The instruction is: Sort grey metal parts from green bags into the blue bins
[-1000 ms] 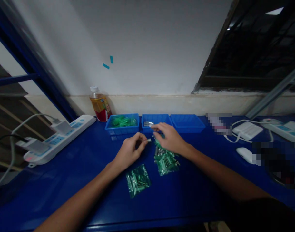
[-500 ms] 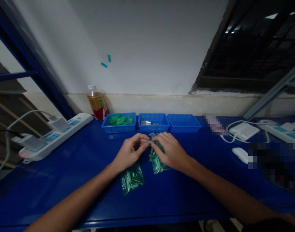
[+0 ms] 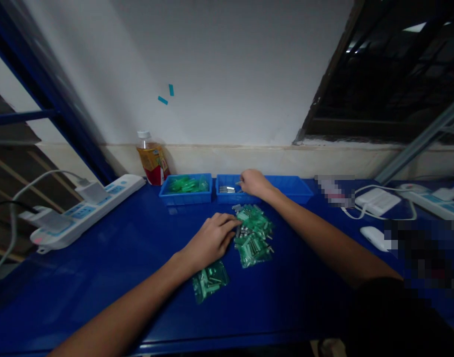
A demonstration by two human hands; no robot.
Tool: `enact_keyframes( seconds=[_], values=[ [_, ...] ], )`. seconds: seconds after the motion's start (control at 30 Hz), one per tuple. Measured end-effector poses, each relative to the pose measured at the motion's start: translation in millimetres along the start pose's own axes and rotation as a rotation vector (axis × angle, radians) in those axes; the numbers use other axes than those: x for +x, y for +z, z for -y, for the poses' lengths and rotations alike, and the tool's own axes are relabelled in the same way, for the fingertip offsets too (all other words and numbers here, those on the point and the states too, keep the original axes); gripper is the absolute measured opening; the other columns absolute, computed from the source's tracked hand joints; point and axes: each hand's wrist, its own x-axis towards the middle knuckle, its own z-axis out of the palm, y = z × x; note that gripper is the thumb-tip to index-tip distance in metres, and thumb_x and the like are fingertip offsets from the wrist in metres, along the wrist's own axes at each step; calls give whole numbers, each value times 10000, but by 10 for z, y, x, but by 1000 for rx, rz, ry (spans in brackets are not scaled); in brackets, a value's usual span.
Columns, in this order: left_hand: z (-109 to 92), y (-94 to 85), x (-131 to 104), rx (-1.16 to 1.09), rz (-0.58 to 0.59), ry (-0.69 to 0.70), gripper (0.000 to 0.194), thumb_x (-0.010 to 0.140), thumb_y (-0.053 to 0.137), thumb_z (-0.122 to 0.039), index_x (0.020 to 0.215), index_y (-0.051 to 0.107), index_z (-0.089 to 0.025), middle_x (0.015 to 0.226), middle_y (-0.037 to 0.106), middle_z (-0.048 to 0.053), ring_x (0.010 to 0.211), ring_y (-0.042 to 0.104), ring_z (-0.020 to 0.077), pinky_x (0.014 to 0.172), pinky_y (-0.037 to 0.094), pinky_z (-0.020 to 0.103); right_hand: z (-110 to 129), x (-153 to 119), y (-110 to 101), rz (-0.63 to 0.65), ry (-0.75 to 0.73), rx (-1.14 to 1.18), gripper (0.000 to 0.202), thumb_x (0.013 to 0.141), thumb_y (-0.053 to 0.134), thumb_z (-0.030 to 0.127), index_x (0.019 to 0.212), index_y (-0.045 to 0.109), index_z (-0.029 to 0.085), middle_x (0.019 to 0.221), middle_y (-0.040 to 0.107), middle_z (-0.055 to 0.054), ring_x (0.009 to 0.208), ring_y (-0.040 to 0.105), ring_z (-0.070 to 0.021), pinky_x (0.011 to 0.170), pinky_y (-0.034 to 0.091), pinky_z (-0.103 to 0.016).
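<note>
My right hand [image 3: 255, 183] reaches over the middle blue bin [image 3: 227, 198], its fingers pinched on a small grey metal piece [image 3: 238, 183]. Several shiny metal pieces [image 3: 227, 189] lie in that bin. On the table, my left hand [image 3: 212, 237] is palm down with its fingers stretched out, the tips at the left edge of a pile of green plastic bags [image 3: 253, 220]. Loose small metal pieces [image 3: 244, 230] show among these bags. Another green bag [image 3: 211, 281], with metal and pale pieces inside, lies below my left wrist.
A left blue bin [image 3: 185, 199] holds green bags; a right blue bin [image 3: 290, 186] is partly behind my right hand. A drink bottle [image 3: 153, 161] stands by the wall. Power strips [image 3: 83, 213], cables, a white charger [image 3: 375, 199] and a white case [image 3: 373, 238] line the sides.
My hands have parted from the metal piece they both held. My right hand has moved up and away to the middle bin; my left hand has come down beside the bag pile.
</note>
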Motion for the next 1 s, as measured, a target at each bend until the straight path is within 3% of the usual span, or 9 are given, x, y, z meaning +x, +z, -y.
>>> enact_keyframes(
  seconds=[0.1, 0.23, 0.33, 0.47, 0.67, 0.87, 1.0],
  values=[
    [-28, -41, -21, 95, 80, -14, 291, 932, 425, -268, 1208, 509, -231, 1210, 530, 77, 1074, 487, 237, 911, 401, 437, 57, 148, 97, 35, 24, -7, 267, 788, 566, 182, 1003, 697, 92, 998, 686, -199, 935, 652, -269, 771, 466, -290],
    [-60, -93, -40, 107, 58, -61, 250, 913, 462, -319, 1135, 514, -216, 1139, 512, 75, 1012, 489, 239, 858, 414, 423, 87, 203, 132, 56, 47, -14, 292, 760, 602, 171, 1024, 695, 87, 997, 688, -205, 933, 658, -277, 759, 482, -287],
    [-94, -95, -50, 58, 47, -27, 245, 923, 410, -224, 1148, 509, -223, 1071, 501, 72, 961, 490, 210, 836, 426, 370, 69, 219, 114, 49, 62, -15, 287, 782, 587, 195, 1028, 694, 93, 1010, 686, -202, 953, 653, -272, 776, 481, -284],
    [-123, -67, -68, 62, 127, 70, 411, 895, 367, -97, 1252, 465, -277, 1017, 508, 60, 920, 491, 193, 827, 425, 349, 89, 244, 128, 64, 73, -4, 277, 785, 564, 175, 1013, 698, 97, 1005, 689, -194, 950, 654, -265, 759, 482, -276],
    [-118, -81, -65, 109, 141, 3, 234, 929, 395, -257, 1124, 521, -228, 1035, 536, 64, 951, 495, 224, 850, 408, 416, 149, 276, 158, 134, 7, 65, 232, 766, 570, 148, 937, 724, 115, 942, 715, -143, 887, 667, -224, 724, 464, -224],
    [-148, -88, -57, 84, 113, -42, 316, 875, 501, -472, 1055, 531, -214, 1035, 567, 53, 974, 509, 250, 871, 385, 454, 92, 230, 155, 79, -75, 139, 334, 817, 493, 133, 1105, 660, 152, 1105, 680, -90, 997, 626, -185, 796, 428, -193],
    [-126, -92, -38, 81, 120, -50, 174, 933, 431, -317, 1004, 545, -207, 982, 595, 43, 915, 538, 213, 805, 397, 380, 107, 75, 104, -14, -110, 166, 293, 869, 451, 186, 1071, 660, 148, 1115, 668, -110, 1023, 605, -212, 849, 413, -247]
  ],
)
